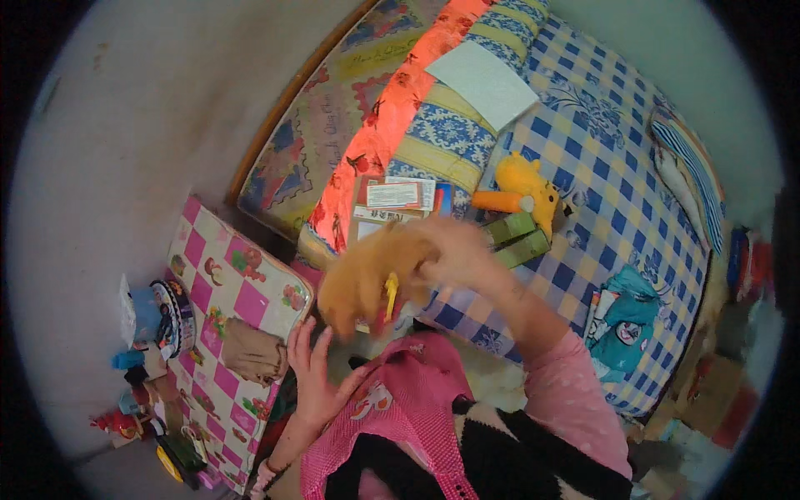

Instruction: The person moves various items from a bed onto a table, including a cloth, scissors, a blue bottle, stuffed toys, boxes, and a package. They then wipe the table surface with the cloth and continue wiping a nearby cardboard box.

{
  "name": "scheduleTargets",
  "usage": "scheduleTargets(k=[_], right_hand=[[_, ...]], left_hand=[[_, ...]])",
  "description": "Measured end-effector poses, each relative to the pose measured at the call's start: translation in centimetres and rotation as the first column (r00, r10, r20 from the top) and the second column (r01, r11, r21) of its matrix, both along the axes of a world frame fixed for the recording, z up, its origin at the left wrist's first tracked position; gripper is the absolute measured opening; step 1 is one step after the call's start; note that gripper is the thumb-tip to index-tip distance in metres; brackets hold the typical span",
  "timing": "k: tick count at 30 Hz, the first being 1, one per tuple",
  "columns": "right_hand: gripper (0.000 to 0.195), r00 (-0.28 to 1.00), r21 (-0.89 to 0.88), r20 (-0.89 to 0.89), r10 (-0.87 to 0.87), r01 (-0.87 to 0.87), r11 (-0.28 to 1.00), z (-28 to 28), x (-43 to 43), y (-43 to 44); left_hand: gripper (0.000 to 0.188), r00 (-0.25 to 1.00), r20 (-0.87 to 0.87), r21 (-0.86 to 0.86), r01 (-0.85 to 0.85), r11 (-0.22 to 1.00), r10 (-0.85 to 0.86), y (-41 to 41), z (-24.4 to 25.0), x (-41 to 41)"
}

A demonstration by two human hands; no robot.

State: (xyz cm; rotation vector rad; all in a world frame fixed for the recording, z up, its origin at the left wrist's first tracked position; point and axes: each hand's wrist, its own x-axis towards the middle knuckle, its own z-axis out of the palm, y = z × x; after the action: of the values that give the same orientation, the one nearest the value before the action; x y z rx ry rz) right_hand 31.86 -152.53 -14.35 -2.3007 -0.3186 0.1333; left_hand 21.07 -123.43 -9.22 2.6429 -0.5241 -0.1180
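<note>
My right hand (456,256) grips a tan plush toy (359,278) at its upper end and holds it up in front of me, blurred by motion. A yellow strip or ribbon (391,294) shows on the toy. Below and to its left, my left hand (315,369) has its fingers spread and holds nothing, beside the table edge. A pink mesh-textured bag or cloth (431,381) with a printed patch lies over my lap. Beyond the toy, a printed flat packet (397,195) rests among papers, partly hidden by my right hand and the toy.
An orange-yellow plush toy (528,181) and green boxes (525,247) lie on the blue checked bedspread (581,150). A white sheet (484,84) rests on the folded quilt (447,134). Teal clothing (625,331) is at right. Folded brown cloth (253,351) lies on the pink-and-white table (234,406).
</note>
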Motion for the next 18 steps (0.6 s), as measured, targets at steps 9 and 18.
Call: scheduleTargets(k=[9, 18], right_hand=[[0.053, 0.918, 0.299, 0.379, 0.113, -0.237, 0.925, 0.9, -6.2, 6.9], [0.031, 0.596, 0.494, -0.125, -0.793, 0.730, 0.471, -12.5, -0.3, -13.7]], left_hand=[[0.089, 0.811, -0.583, -0.493, -0.389, 0.778, 0.036, -0.8, -4.6, 0.8], [0.083, 0.782, -0.578, -0.566, -0.590, 0.576, 0.233, 2.6, -6.1, 1.0]])
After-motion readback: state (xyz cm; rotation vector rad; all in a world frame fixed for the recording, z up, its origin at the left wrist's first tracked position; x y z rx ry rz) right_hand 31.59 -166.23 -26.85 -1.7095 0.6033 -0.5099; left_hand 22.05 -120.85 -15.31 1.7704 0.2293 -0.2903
